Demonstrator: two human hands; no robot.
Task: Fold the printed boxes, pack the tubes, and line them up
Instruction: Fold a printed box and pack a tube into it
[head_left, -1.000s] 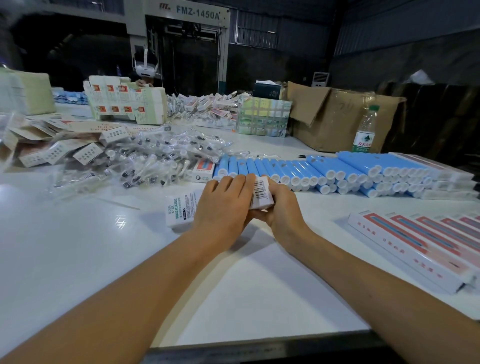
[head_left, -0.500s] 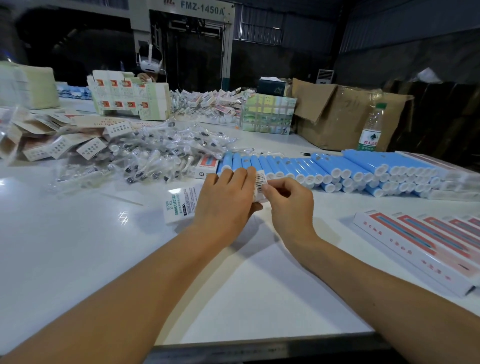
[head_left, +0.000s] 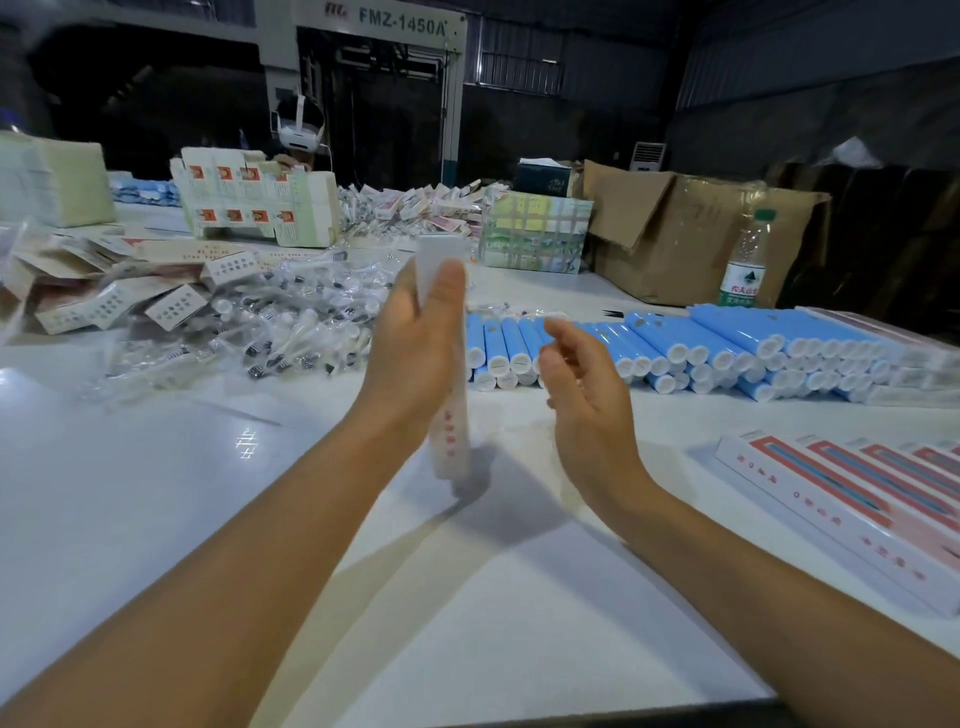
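currently one printed box (head_left: 448, 364) stands on end, gripped in the left hand (head_left: 415, 343), low end near the table (head_left: 156, 493). right hand (head_left: 587, 400) beside it, fingers loosely curled, holding nothing. finished boxes (head_left: 852, 499) lined up at right; many blue tubes (head_left: 701, 343) left, so judged partway.

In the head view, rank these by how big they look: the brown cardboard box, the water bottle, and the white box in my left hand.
1. Brown cardboard box
2. White box gripped by the left hand; nearness inflates it
3. Water bottle
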